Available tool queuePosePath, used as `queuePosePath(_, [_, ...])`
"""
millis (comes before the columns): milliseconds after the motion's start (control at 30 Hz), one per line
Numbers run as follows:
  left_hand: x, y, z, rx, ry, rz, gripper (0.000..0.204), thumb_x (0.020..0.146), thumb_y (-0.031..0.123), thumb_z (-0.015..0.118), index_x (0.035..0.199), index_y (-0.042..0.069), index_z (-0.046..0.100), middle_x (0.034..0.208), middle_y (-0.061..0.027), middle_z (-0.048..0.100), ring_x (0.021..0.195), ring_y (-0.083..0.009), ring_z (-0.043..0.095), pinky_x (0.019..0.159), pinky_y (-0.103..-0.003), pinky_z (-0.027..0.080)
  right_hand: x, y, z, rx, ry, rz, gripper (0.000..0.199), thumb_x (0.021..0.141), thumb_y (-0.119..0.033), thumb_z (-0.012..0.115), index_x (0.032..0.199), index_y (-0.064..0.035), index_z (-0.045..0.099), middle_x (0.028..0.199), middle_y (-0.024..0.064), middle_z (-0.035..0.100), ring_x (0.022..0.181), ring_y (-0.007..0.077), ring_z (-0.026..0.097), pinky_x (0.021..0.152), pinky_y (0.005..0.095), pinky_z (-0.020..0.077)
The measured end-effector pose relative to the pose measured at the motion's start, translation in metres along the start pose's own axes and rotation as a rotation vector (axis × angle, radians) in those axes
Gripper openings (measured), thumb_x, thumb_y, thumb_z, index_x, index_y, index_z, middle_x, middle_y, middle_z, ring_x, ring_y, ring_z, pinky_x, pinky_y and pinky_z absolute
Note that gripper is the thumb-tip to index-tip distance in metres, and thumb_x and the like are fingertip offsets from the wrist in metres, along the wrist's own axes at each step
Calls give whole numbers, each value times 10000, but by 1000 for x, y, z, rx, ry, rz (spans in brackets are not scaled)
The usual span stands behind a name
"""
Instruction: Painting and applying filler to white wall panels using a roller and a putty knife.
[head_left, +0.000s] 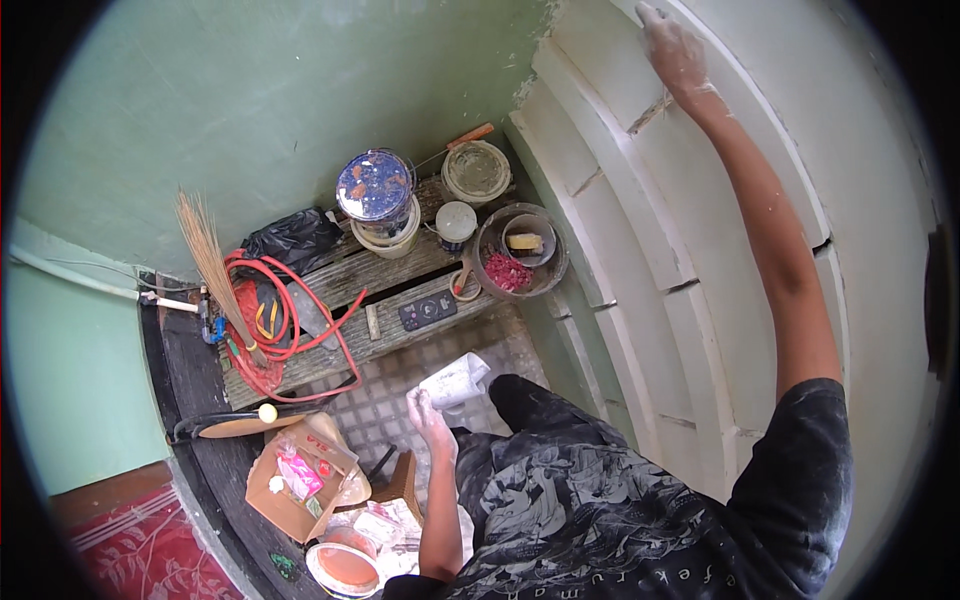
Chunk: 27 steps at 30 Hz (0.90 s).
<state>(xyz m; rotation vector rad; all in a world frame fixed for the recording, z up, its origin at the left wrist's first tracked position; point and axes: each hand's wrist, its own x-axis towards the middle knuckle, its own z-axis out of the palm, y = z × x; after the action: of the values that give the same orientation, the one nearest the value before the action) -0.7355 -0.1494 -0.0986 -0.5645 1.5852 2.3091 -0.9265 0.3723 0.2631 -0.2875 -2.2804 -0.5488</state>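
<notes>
Low in front of my body, my left hand (432, 422) is closed on a white plastic cup (455, 381), which lies tilted on its side with its mouth to the right. White powder or paste coats these fingers. My right arm reaches up and far to the right, where my right hand (677, 55) is closed against a white wall ledge (765, 115). Its whitened fingertips are at the top edge of the view, and what they hold, if anything, is too small to make out. Stepped white ledges with gaps at their joints run along this wall.
A slatted wooden bench (400, 325) bears a blue-lidded bucket (374, 186), a round tub (548, 285), a remote control (428, 311), a red hose (345, 355) and a stick broom (215, 265). Left of me are a cardboard box (262, 480) and an orange-lined bucket (343, 568).
</notes>
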Motion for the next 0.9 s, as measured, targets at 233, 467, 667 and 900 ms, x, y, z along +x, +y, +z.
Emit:
queuePosePath(233, [-8, 10, -18, 26, 26, 34, 168, 1009, 216, 453, 1037, 63, 518, 1002, -22, 535, 961, -105, 502, 853, -280, 405, -11, 11, 8, -89, -23, 71, 252, 876, -135, 532, 1121, -112, 590, 938, 204, 659, 819, 418, 647, 699, 503, 524])
queuePosePath(467, [-4, 13, -37, 123, 16, 102, 183, 1002, 215, 451, 1053, 50, 513, 1005, -39, 529, 959, -123, 492, 857, -288, 393, -22, -9, 3, -82, -123, 110, 322, 875, -71, 494, 1185, -115, 568, 1046, 203, 640, 827, 411, 652, 723, 503, 531])
queuePosePath(667, [-1, 12, -39, 100, 59, 57, 203, 992, 210, 438, 1099, 53, 510, 1046, -48, 530, 977, -136, 508, 865, -297, 402, -31, 8, 18, -30, 77, 68, 349, 878, -39, 474, 1214, -97, 549, 1013, 200, 639, 820, 394, 662, 691, 486, 542])
queuePosePath(900, [-1, 9, -46, 30, 69, 67, 206, 989, 199, 455, 1109, 43, 515, 1043, -59, 535, 990, -159, 518, 865, -325, 432, -24, -16, -1, -64, -71, 118, 276, 893, -42, 461, 1145, -88, 562, 931, 207, 630, 747, 389, 674, 624, 470, 558])
